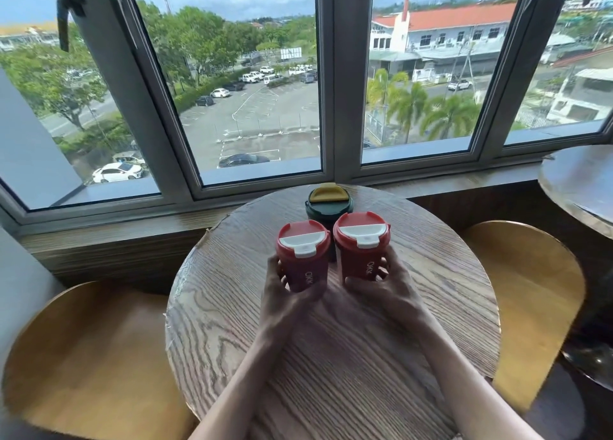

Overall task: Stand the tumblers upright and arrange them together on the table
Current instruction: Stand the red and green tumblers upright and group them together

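Three tumblers stand upright close together on the round wooden table (331, 356). Two are red with red-and-white lids: the left red tumbler (303, 257) and the right red tumbler (361, 245), side by side. Behind them stands a dark green tumbler (326, 201) with a yellow flap on its lid, partly hidden by the red ones. My left hand (285, 293) wraps the lower body of the left red tumbler. My right hand (386, 283) wraps the lower body of the right red tumbler. Both forearms reach in from the bottom edge.
Two tan round stools flank the table, one at the left (89, 356) and one at the right (530, 293). A second round table (580, 184) stands at the far right. A wooden sill and a large window (258, 108) lie just behind the tumblers.
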The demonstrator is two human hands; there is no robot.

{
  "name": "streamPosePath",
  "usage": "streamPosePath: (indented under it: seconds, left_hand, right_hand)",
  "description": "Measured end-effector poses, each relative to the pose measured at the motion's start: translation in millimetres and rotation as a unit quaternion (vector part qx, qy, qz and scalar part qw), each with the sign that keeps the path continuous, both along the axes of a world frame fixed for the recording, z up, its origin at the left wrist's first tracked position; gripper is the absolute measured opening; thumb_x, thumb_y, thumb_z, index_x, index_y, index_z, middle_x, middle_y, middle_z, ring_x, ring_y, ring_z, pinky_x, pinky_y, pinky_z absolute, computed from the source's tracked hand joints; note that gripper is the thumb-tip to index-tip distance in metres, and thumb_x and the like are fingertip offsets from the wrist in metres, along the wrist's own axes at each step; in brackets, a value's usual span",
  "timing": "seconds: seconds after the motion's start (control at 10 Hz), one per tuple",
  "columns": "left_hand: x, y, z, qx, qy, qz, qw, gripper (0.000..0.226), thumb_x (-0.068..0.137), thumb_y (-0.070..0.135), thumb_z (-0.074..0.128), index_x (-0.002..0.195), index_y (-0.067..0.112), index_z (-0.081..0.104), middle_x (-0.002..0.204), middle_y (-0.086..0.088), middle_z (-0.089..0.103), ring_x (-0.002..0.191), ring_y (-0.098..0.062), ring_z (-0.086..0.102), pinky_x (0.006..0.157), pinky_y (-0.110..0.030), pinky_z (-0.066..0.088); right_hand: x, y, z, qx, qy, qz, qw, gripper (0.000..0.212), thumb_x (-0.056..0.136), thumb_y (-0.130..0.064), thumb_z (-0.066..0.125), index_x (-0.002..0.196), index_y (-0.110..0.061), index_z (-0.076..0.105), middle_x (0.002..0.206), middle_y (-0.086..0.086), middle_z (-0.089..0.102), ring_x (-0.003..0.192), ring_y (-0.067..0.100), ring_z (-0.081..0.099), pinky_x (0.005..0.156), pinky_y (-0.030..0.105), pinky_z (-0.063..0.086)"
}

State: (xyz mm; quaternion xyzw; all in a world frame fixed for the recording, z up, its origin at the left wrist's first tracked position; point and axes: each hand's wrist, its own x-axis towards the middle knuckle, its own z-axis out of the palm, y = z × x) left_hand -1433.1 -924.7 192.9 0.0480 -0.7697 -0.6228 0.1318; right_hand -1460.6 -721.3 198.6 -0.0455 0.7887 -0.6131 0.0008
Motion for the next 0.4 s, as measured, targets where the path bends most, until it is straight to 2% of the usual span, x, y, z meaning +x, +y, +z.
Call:
streamPosePath:
  seconds: [0.2, 0.3, 0.4]
  left_hand:
    - [-4.7, 5.5, -6.4, 0.007, 0.003, 0.005, 1.000, 0.068, 0.063, 0.002, 0.090, 0.115, 0.022, 0.051, 0.101, 0.005, 0.069, 0.085, 0.006, 0.068, 0.070, -0.012, 0.052]
    - [-7.1, 3.9, -9.7, -0.007, 0.004, 0.017, 1.000, 0.068, 0.061, 0.005, 0.092, 0.112, 0.028, 0.052, 0.103, 0.005, 0.070, 0.089, 0.002, 0.068, 0.071, -0.013, 0.053]
    - [-5.8, 4.8, -7.3, -0.007, 0.006, 0.012, 1.000, 0.070, 0.063, 0.001, 0.090, 0.119, 0.018, 0.051, 0.103, 0.004, 0.068, 0.086, 0.008, 0.066, 0.070, -0.010, 0.051]
  right_hand:
    - [-3.2, 3.1, -4.7, 0.021, -0.003, -0.003, 1.000, 0.068, 0.061, -0.029, 0.088, 0.102, -0.064, 0.046, 0.110, -0.012, 0.066, 0.101, 0.007, 0.066, 0.088, 0.032, 0.054]
    - [-2.9, 4.0, -4.6, 0.033, 0.001, 0.001, 0.999, 0.066, 0.062, -0.032, 0.087, 0.109, -0.057, 0.047, 0.110, -0.014, 0.066, 0.100, 0.002, 0.064, 0.089, 0.031, 0.053]
    - [-2.0, 4.8, -4.2, 0.033, -0.004, -0.008, 0.999, 0.072, 0.062, -0.030, 0.088, 0.116, -0.049, 0.046, 0.111, -0.011, 0.065, 0.098, 0.002, 0.065, 0.087, 0.029, 0.055]
